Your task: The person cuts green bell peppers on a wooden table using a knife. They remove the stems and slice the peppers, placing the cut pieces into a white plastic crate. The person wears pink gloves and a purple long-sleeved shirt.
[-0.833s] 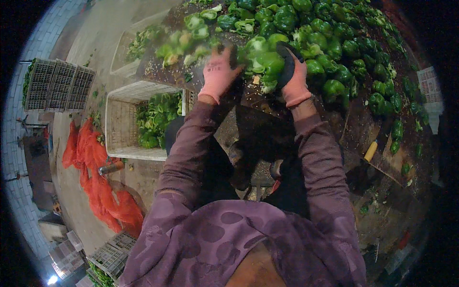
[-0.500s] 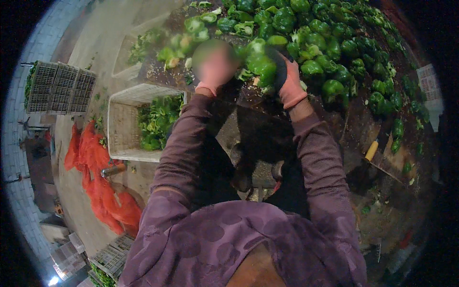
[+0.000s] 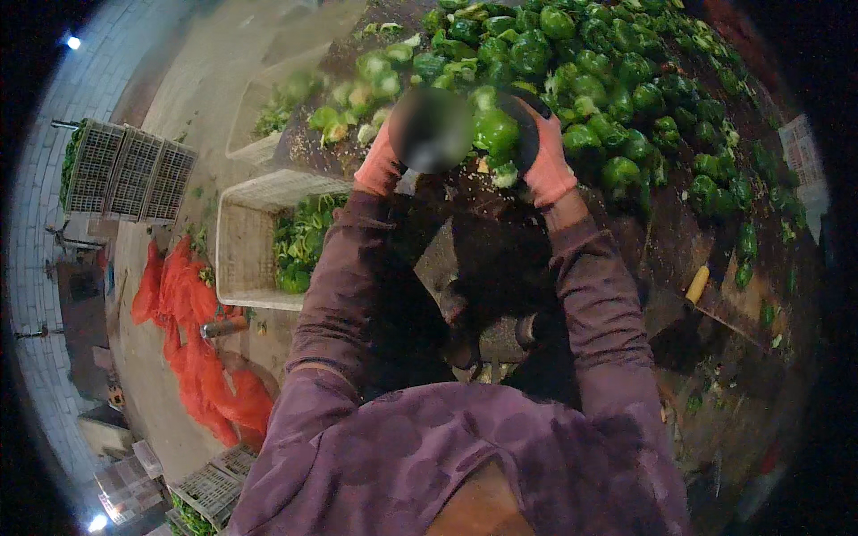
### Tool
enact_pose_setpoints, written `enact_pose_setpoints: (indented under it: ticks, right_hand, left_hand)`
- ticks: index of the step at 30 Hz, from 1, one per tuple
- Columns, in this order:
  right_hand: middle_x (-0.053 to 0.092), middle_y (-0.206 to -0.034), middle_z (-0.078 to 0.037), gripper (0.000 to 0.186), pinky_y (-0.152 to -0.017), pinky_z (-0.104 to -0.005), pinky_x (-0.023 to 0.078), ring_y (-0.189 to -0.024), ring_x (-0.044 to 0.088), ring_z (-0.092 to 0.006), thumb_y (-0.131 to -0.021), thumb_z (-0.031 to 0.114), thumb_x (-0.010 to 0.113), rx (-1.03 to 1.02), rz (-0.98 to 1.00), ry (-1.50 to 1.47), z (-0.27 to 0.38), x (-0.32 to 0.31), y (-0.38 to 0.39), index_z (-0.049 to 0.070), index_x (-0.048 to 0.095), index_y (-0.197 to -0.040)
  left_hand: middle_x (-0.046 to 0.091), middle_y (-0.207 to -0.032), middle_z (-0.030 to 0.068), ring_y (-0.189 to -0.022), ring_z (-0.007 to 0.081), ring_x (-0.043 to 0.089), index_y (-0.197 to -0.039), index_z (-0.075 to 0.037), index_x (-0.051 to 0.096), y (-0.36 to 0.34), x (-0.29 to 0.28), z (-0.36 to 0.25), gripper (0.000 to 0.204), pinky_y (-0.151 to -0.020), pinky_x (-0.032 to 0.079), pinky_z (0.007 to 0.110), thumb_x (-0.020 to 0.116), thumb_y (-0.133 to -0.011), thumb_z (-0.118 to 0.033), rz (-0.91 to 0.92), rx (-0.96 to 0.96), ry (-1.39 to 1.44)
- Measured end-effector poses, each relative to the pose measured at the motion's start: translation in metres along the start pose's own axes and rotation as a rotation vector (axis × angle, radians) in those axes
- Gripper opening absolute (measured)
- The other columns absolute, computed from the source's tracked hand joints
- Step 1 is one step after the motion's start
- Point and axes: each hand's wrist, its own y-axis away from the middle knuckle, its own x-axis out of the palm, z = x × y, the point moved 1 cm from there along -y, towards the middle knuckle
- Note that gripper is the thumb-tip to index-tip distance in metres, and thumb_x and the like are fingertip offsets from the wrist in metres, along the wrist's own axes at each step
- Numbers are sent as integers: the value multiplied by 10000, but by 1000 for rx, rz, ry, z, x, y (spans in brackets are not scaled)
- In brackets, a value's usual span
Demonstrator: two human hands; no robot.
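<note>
Your gloved hands have drawn back from the pile: right hand [image 3: 547,161] fingers stay clamped on a green pepper [image 3: 497,132] over the worktop [image 3: 679,241] edge, while your left hand [image 3: 380,165] fingers are blurred, grip unclear

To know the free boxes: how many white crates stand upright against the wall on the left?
3, side by side against the left wall: crates. More may be hidden beyond the picture's rim.

head view | we are looking steeply down from our head | hands [image 3: 465,147] near, peppers [image 3: 617,80] ahead, crate [image 3: 246,241] left
</note>
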Motion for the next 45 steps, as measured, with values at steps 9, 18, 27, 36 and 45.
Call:
enact_pose_setpoints:
  ticks: [9, 18, 27, 36, 45]
  right_hand:
    - [673, -1038, -62, 315, -866, -325, 486, -925, 617, -179, -808, 94, 704, -515, -32, 834, -18, 32, 19, 6, 637, -1102]
    - [577, -1157, -182, 431, -916, -410, 442, -1037, 561, -356, -838, 167, 665, -1047, -25, 1384, -91, 47, 24, 3, 538, -1217]
    - [636, -1053, -195, 427, -898, -429, 446, -996, 598, -362, -826, 325, 657, -625, -6, 1610, 0, 45, 27, 3, 613, -1103]
    - [657, -826, -32, 181, -658, -300, 462, -670, 550, -155, -882, 137, 615, -571, -280, 867, 78, 8, 2, 18, 661, -1011]
    - [659, -891, -21, 212, -734, -283, 452, -790, 544, -117, -858, 93, 617, -563, -340, 866, 97, -11, 9, -1, 656, -1044]
  left_hand:
    - [619, -1088, 99, -959, 261, 604, -1158, -70, 581, 19, 81, -71, 402, -787, 507, 342, 668, -801, -234, -166, 530, -883]
    - [620, -1008, 82, -871, 199, 603, -1144, -47, 591, 125, -13, -102, 442, -693, 489, 344, 715, -782, -267, -253, -357, -163]
    - [558, -1253, 200, -1091, 304, 583, -1375, -28, 404, 154, -100, -90, 694, -921, 459, 376, 706, -830, -333, -402, -291, -938]
    - [594, -1124, 132, -1017, 270, 585, -1229, -76, 525, -75, 71, -9, 374, -852, 489, 413, 583, -891, -226, 36, 489, -712]
    - [566, -1053, 131, -919, 288, 563, -1129, -69, 549, -126, 112, -15, 370, -794, 475, 414, 590, -853, -311, 94, 609, -996]
